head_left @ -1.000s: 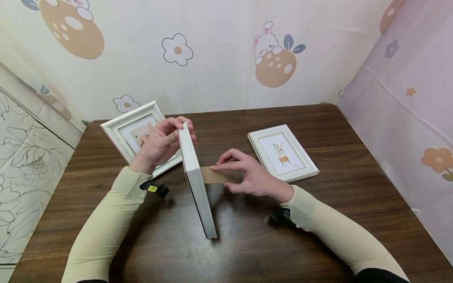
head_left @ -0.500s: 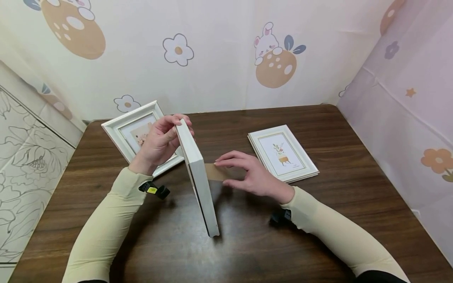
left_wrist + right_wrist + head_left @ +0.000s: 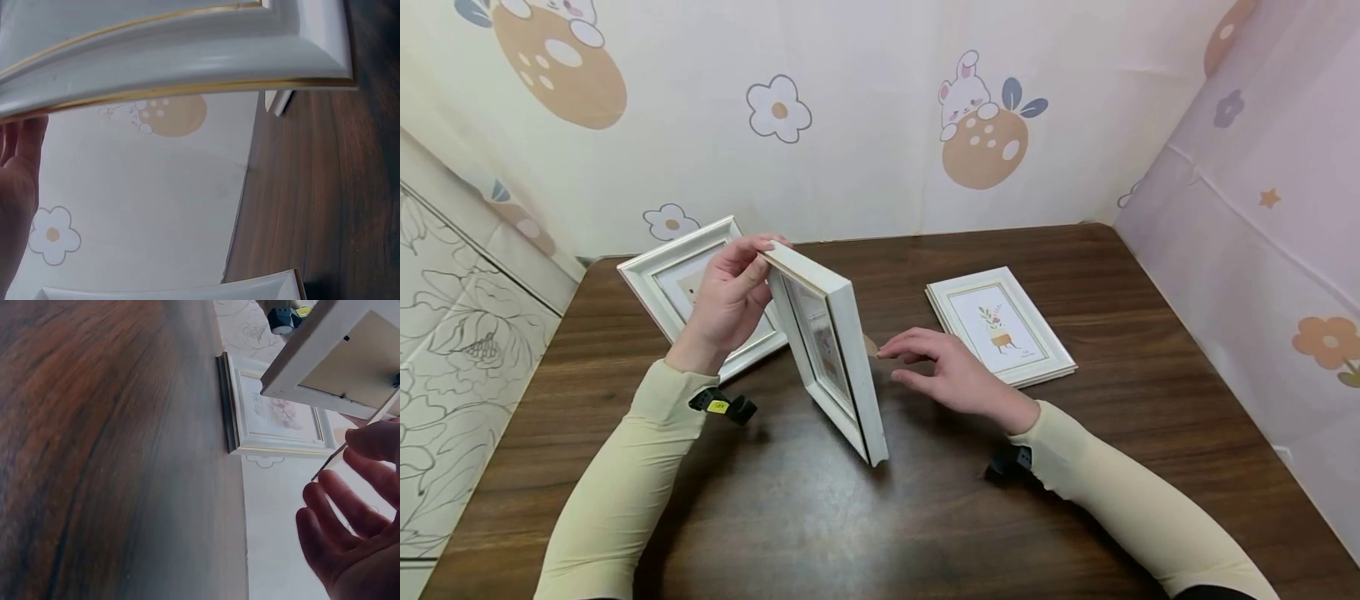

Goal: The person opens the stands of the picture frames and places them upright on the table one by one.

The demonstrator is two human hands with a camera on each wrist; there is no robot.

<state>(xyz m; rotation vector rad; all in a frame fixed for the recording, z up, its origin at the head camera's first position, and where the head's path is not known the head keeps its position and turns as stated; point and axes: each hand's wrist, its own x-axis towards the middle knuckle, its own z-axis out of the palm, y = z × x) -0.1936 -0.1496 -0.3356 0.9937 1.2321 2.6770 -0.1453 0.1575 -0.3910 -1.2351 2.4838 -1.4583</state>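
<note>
My left hand [image 3: 727, 298] grips the top edge of a white picture frame [image 3: 868, 392], fingers behind and thumb on the front side. The frame stands tilted over the table, its glazed front turned partly left. In the right wrist view its beige back panel [image 3: 365, 353] shows, with a thin easel stand [image 3: 382, 414] seen nearly edge-on. My right hand [image 3: 951, 371] is behind the frame, fingers spread and loosely bent, fingertips at the stand's end. Only a small brown bit of that stand shows in the head view; the frame hides the rest.
A second white frame [image 3: 651, 271] with a flower picture stands behind my left hand. On the right, stacked white frames [image 3: 1047, 354] lie flat, the top one showing a potted plant picture. A dark wooden table [image 3: 760, 533] meets a patterned curtain [image 3: 865, 150] at the back.
The held frame has swung so that its front now shows, where before it was nearly edge-on. My right hand has moved slightly right, and less of the brown stand is visible.
</note>
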